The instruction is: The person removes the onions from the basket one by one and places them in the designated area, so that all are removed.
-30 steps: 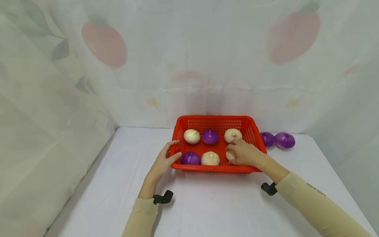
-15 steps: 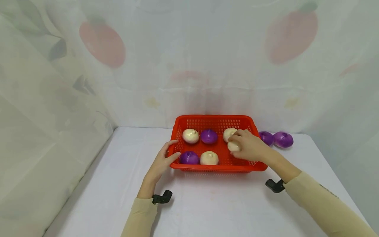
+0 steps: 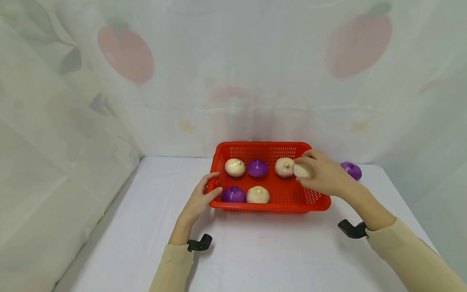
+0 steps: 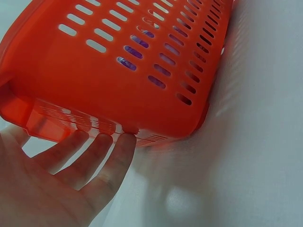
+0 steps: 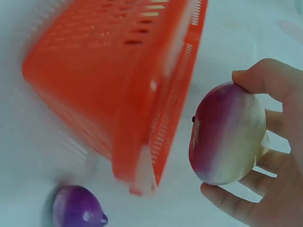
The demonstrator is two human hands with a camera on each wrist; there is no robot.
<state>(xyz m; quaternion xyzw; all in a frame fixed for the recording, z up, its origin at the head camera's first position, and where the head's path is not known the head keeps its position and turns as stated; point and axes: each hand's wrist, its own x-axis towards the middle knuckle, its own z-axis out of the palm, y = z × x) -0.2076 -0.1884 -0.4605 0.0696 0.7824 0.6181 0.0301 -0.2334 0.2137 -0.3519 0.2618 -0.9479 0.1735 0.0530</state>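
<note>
My right hand (image 3: 324,172) pinches a turnip (image 5: 229,135), white below and purple on top, between thumb and fingers. It is lifted over the right end of the red plastic basket (image 3: 281,207); in the right wrist view it shows beside the rim. My left hand (image 3: 198,198) rests against the basket's left end, and in the left wrist view its fingers (image 4: 111,165) lie fairly straight on the slotted outer wall. Inside the basket sit white-sided turnips (image 3: 258,194) and glossy purple onion-like bulbs (image 3: 233,194), set apart in two rows.
A purple bulb with a pointed tip (image 3: 351,170) lies on the white-covered table (image 3: 255,251) right of the basket; my right hand hides the spot beside it. A pale printed cloth (image 3: 233,73) hangs behind the basket, and more cloth hangs at both sides.
My right hand has lifted the turnip from the basket's front right corner and moved it up and right, now covering one outside bulb. My left hand has stayed at the left end.
</note>
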